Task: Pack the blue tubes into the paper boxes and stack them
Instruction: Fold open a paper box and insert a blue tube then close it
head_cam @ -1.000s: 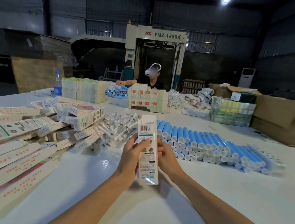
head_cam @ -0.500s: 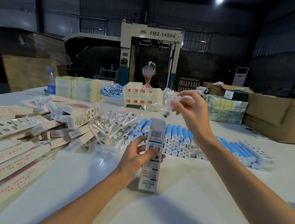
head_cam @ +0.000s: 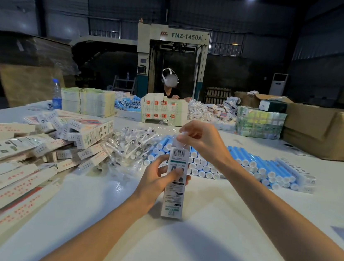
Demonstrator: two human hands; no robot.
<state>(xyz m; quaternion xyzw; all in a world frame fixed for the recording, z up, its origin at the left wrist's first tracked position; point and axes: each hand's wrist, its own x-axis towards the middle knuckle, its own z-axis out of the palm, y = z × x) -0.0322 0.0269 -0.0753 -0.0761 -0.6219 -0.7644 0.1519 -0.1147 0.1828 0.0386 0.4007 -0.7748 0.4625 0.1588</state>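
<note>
A white paper box (head_cam: 173, 193) with a barcode stands upright on the white table (head_cam: 220, 223). My left hand (head_cam: 156, 178) grips its middle from the left. Directly above its top my right hand (head_cam: 200, 137) pinches a small item in a clear plastic wrapper (head_cam: 179, 140), whose lower end is at the box's top opening. Behind the box, rows of blue tubes (head_cam: 255, 166) with white caps lie stacked on the table. A heap of clear-wrapped small items (head_cam: 130, 147) lies left of the tubes.
Flat and folded paper boxes (head_cam: 11, 160) are piled on the left. Across the table sits another person (head_cam: 170, 82) behind stacked boxes (head_cam: 163, 111). A water bottle (head_cam: 56, 94), paper stacks (head_cam: 88, 100) and cardboard cartons (head_cam: 327, 130) line the far side.
My right hand left the box, picked a clear-wrapped item from the pile and brought it down to the box's top. The left hand has stood the box upright.
</note>
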